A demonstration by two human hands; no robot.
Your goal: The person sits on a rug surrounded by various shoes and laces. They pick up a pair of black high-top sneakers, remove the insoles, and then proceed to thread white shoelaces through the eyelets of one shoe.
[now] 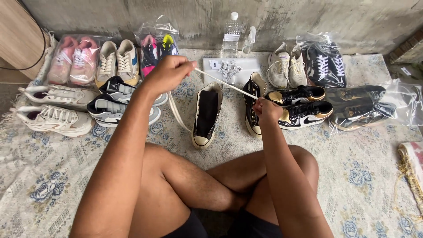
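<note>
Left hand point(169, 72) raised, pinching a white shoelace point(224, 83) taut; right hand point(266, 110) pinches it at the black sneaker point(253, 105), on a floral rug point(365, 172) by a concrete wall point(308, 20).

A rough grey concrete wall point(308, 20) is running along the back, stained and patchy. A pale floral mat point(66, 176) with blue roses is covering the floor. A light wooden panel point(17, 35), possibly a cabinet side, is standing at the far left. Soft, even daylight is falling across everything.
</note>
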